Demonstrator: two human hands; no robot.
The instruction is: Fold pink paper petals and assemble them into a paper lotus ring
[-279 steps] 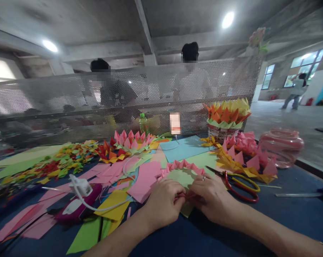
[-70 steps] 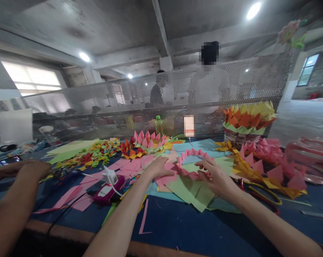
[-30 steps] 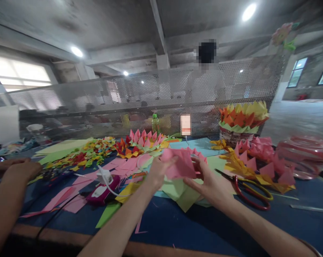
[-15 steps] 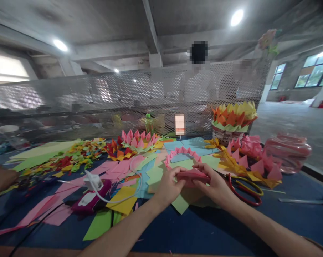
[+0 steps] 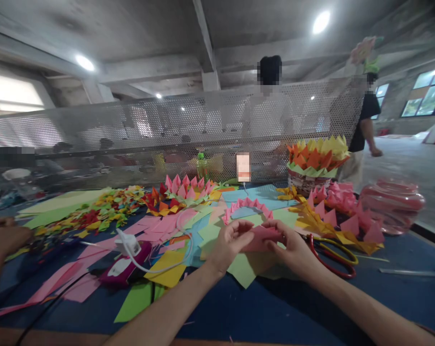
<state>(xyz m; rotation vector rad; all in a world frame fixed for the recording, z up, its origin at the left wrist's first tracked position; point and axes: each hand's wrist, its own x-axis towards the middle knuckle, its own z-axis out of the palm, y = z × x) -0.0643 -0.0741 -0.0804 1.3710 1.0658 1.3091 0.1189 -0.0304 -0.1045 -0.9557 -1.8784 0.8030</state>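
Between my two hands is a piece of pink paper (image 5: 263,237), raised just above the sheets on the table. My left hand (image 5: 234,242) has its thumb and curled fingers at the paper's left edge. The paper's right side is pinched between thumb and fingers of my right hand (image 5: 291,244). Just beyond the hands lies a curved chain of folded pink paper points (image 5: 247,205). Pale green sheets (image 5: 243,270) lie under my hands. Scissors with red and yellow handles (image 5: 334,257) rest to the right of my right hand.
A purple power strip (image 5: 126,269) with a white plug and cable lies left. Behind are a paper-flower basket (image 5: 316,166), a green bottle (image 5: 202,167) and a perforated metal screen (image 5: 217,125). A pink-tinted jar (image 5: 392,206) stands right. Another person's hand (image 5: 8,238) is at far left.
The pink paper has been turned so more of its flat face shows. My left fingers have loosened and spread a little. A person in dark clothing has appeared behind the screen's right end.
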